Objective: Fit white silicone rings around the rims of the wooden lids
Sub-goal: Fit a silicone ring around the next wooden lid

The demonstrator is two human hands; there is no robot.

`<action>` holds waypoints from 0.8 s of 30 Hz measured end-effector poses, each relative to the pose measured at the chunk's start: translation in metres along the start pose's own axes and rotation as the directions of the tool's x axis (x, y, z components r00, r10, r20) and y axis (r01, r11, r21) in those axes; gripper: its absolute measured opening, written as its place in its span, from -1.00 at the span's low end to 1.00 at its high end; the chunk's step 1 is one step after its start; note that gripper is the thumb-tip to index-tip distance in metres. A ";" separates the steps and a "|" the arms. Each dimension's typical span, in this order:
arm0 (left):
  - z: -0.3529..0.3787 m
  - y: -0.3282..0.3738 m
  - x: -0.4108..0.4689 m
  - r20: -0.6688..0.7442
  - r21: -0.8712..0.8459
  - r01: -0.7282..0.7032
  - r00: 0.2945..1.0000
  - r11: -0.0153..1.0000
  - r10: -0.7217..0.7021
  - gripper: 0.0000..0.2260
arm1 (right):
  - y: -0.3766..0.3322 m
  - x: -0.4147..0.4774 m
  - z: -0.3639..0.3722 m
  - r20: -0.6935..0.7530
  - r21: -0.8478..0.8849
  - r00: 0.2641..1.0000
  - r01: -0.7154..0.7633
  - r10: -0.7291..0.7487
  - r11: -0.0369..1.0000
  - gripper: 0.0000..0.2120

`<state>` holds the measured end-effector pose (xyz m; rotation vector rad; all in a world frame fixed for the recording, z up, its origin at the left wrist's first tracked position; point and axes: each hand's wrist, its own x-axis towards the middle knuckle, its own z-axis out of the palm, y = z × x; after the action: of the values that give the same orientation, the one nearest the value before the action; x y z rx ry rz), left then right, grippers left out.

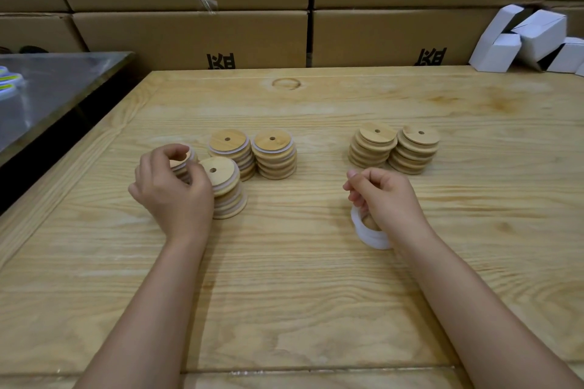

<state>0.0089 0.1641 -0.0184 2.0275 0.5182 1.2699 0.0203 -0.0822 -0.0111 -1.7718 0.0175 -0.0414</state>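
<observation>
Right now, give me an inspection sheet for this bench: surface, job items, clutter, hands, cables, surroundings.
Surface: wooden table, ring-shaped stain at the far middle.
Job's things: four stacks of ringed lids at left; two stacks of bare lids at right; bunch of white rings.
Clutter: white cartons at the far right corner.
Hands: left hand grips the top lid of the leftmost stack; right hand holds the white rings.
Cables: nothing seen.
Surroundings: cardboard boxes stacked behind; metal table at left.

Pale wooden table (316, 294) before stacked cardboard boxes (189, 38)
</observation>
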 end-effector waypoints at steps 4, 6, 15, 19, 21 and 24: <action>-0.001 -0.003 0.002 0.000 0.012 -0.063 0.998 0.998 0.063 -0.84 | 0.000 0.001 -0.003 -0.025 0.007 1.000 0.013 -0.013 1.000 -0.75; -0.002 -0.004 0.000 0.041 0.019 -0.175 0.984 0.984 0.174 -0.81 | 0.000 0.002 -0.005 -0.077 -0.024 0.996 0.047 -0.049 0.999 -0.75; 0.004 -0.003 -0.004 0.103 0.145 -0.463 0.886 0.874 0.452 -0.86 | 0.008 0.009 -0.014 -0.090 -0.724 0.805 0.352 -0.587 0.593 -0.75; 0.006 0.009 -0.011 0.047 0.094 -0.639 0.769 0.764 0.637 -0.89 | 0.014 0.018 -0.017 0.049 -0.812 0.878 0.313 -0.477 0.492 -0.44; 0.009 0.020 -0.020 0.094 -0.023 -0.712 0.697 0.702 0.711 -0.89 | 0.017 0.020 -0.016 0.079 -0.843 0.901 0.288 -0.426 0.455 -0.39; 0.016 0.035 -0.036 0.197 -0.214 -0.754 0.590 0.621 0.783 -0.87 | 0.021 0.022 -0.015 0.085 -0.853 0.912 0.275 -0.402 0.443 -0.40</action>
<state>0.0067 0.1118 -0.0203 2.3633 -0.6624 1.3853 0.0421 -0.1022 -0.0285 -2.7672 -0.2826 -0.5400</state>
